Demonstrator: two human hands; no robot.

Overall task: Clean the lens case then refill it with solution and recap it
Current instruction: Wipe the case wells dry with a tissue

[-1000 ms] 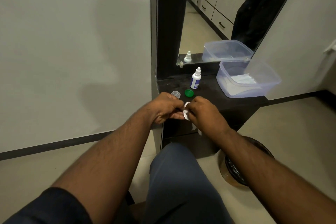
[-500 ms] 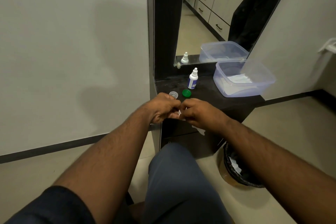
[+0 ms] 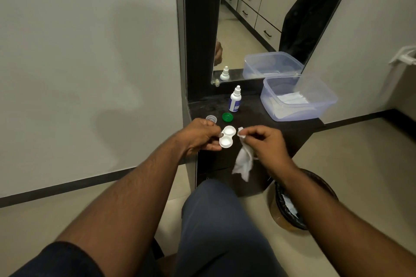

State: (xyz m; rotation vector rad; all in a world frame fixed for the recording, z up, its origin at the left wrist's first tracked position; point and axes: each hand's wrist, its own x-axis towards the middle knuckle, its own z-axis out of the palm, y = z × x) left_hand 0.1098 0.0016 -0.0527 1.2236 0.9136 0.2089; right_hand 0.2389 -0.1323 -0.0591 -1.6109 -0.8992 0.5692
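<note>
My left hand (image 3: 199, 136) pinches the left edge of a white two-well lens case (image 3: 227, 136), held uncapped with both wells facing up over the front of the dark counter (image 3: 258, 119). My right hand (image 3: 267, 143) grips a white tissue (image 3: 244, 159) just right of the case; the tissue hangs down, a small gap apart from the case. A green cap (image 3: 227, 117) and a clear cap (image 3: 211, 118) lie on the counter behind my left hand. The white solution bottle (image 3: 235, 101) stands upright further back, its nozzle uncovered.
A translucent plastic box (image 3: 299, 99) with white tissues sits at the counter's right. A mirror (image 3: 258, 18) rises behind the counter. A lined waste bin (image 3: 292, 204) stands on the floor at the right, below my right forearm. My knee (image 3: 216, 220) is under the hands.
My hands have come apart: the right hand drew the tissue away to the right, off the case, and both wells now show. The left hand kept hold of the case.
</note>
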